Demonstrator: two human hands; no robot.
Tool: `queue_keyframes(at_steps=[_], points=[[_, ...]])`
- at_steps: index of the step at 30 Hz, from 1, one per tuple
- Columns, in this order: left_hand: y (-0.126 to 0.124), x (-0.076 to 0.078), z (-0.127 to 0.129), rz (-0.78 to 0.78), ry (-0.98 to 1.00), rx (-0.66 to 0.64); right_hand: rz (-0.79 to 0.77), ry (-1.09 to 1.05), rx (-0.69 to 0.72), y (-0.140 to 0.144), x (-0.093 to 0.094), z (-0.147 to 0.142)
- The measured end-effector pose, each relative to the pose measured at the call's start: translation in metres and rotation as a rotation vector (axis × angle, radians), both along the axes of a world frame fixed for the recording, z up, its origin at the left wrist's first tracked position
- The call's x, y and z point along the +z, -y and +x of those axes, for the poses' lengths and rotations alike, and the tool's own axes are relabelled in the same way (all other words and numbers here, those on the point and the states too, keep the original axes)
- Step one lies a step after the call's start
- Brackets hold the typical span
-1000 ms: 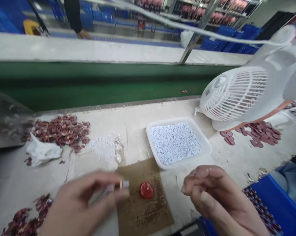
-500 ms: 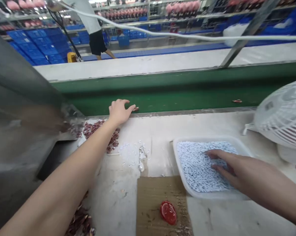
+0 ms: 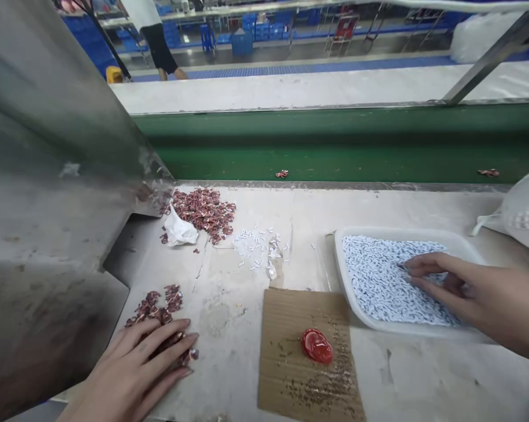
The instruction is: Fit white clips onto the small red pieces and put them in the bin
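My left hand (image 3: 135, 366) lies with its fingers stretched out on a near pile of small reddish-brown pieces (image 3: 148, 306), touching it and partly covering it. My right hand (image 3: 467, 287) is over a white plastic tub (image 3: 340, 264) full of tiny pale blue-white pieces (image 3: 379, 287). Its thumb and forefinger are drawn together at the surface of these pieces; what they pinch is too small to make out. Between the hands, a glossy red blob (image 3: 317, 346) sits on a piece of brown cardboard (image 3: 275, 351).
A larger reddish-brown pile (image 3: 207, 211) lies at the back left beside a crumpled white tissue (image 3: 179, 228). Loose white bits (image 3: 249, 243) are scattered nearby. A green conveyor belt (image 3: 335, 158) carries small reddish clusters. Sheet metal (image 3: 71, 176) stands left, a white fan (image 3: 526, 205) right.
My left hand has come back from the belt edge to the near pile, leaving a small reddish cluster on the belt. My right hand stays at the tub, its fingertips closer together. The view has tilted down.
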State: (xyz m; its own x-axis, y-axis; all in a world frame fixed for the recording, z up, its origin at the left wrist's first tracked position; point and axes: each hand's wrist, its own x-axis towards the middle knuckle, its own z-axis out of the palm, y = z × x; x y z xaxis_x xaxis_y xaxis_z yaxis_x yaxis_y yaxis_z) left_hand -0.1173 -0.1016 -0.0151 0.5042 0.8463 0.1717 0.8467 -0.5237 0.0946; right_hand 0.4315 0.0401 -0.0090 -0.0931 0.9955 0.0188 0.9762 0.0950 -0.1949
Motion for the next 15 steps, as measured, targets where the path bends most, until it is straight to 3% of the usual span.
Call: queue_keyframes(at_steps=[4,11,15], points=[[-0.009,-0.004,0.007,-0.004,0.044,-0.019,-0.179,0.094,0.001,0.003,0.014,-0.020],[-0.011,0.003,0.025,-0.068,0.163,-0.095,-0.140,0.108,0.019,-0.002,0.029,-0.043],[-0.023,-0.004,0.028,-0.065,0.217,-0.110,-0.172,0.075,0.060,-0.007,0.032,-0.044]])
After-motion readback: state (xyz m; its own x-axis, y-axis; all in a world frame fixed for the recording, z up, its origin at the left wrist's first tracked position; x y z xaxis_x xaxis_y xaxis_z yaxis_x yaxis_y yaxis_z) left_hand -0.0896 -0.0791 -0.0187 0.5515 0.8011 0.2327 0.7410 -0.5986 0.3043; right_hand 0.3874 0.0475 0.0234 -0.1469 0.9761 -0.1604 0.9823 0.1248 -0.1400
